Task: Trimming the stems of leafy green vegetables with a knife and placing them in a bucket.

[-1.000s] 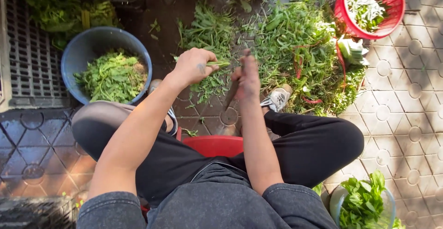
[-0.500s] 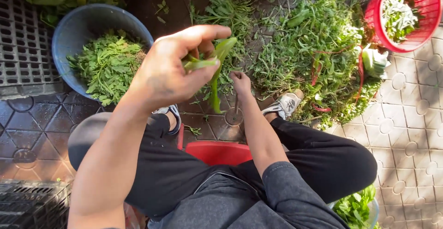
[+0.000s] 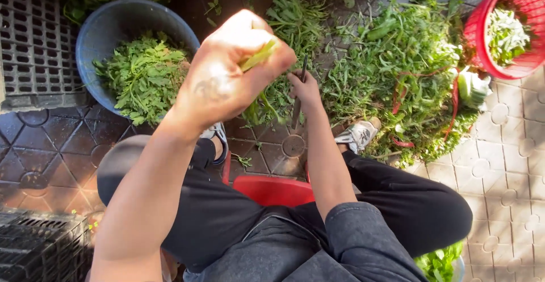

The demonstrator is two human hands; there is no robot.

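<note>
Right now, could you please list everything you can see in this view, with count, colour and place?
blue tub: one, blue-grey, upper left, holds picked green leaves.
picked leaves: one heap, green, inside the tub.
loose greens: one big pile, green, on the ground at upper centre and right.
red basket: one, red, top right, holds pale trimmed greens.
grey crate: one, grey, left edge.
red stool: one, red, under the person.
shoes: two, grey-white, on the paving.
knife: one, dark, in the right hand.
green stem: one, pale green, in the left hand.
left hand: raised, closed on the stem.
right hand: low, by the greens.
</note>
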